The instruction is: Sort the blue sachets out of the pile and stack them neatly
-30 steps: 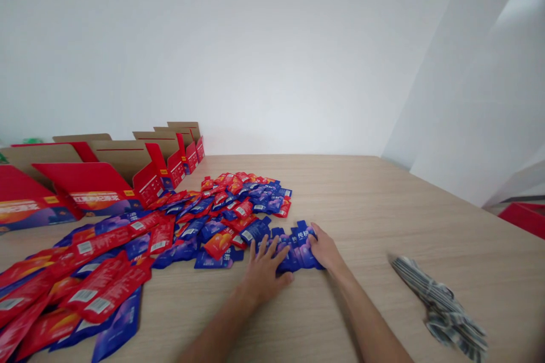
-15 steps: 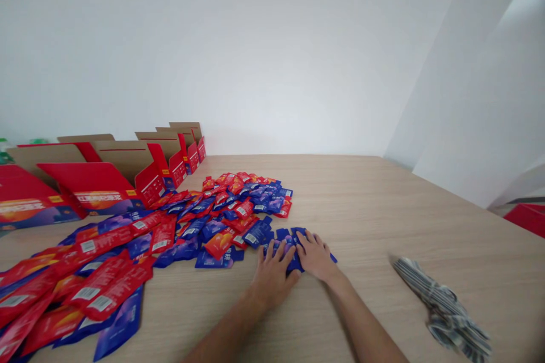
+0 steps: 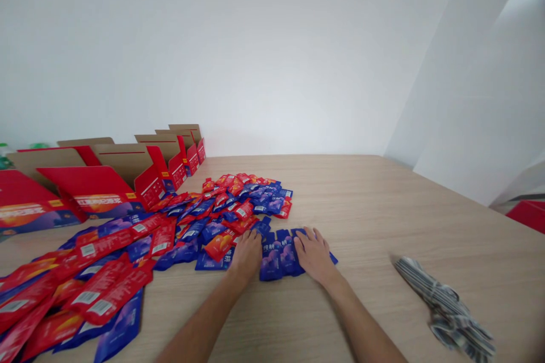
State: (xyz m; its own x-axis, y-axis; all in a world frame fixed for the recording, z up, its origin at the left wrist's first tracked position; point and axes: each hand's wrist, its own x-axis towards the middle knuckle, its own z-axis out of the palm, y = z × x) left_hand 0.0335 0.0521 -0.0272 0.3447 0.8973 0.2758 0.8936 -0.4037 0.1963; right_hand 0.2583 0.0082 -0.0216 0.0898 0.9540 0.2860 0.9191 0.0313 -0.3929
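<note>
Two blue pouches, a left one (image 3: 270,264) and a middle one (image 3: 288,255), lie side by side on the table with their printed fronts up. My right hand (image 3: 315,256) rests open over another blue pouch (image 3: 333,258) at the right end of this row, hiding most of it. At the edge of the pile, my left hand (image 3: 247,254) lies with its fingers stretched over blue pouches, its fingertips touching one (image 3: 263,227). Part of a further blue pouch (image 3: 208,261) shows left of that hand. Red and blue pouches (image 3: 238,193) are heaped beyond it.
Larger red and blue packets (image 3: 102,283) spread across the left side of the table (image 3: 366,210). Open red cartons (image 3: 106,193) stand in a row behind them. A striped cloth bundle (image 3: 443,300) lies at the right. A red object (image 3: 528,215) shows at the right edge.
My left hand has moved left off the row of blue pouches to the pile's edge, uncovering the pouches' fronts. My right hand stays almost in place.
</note>
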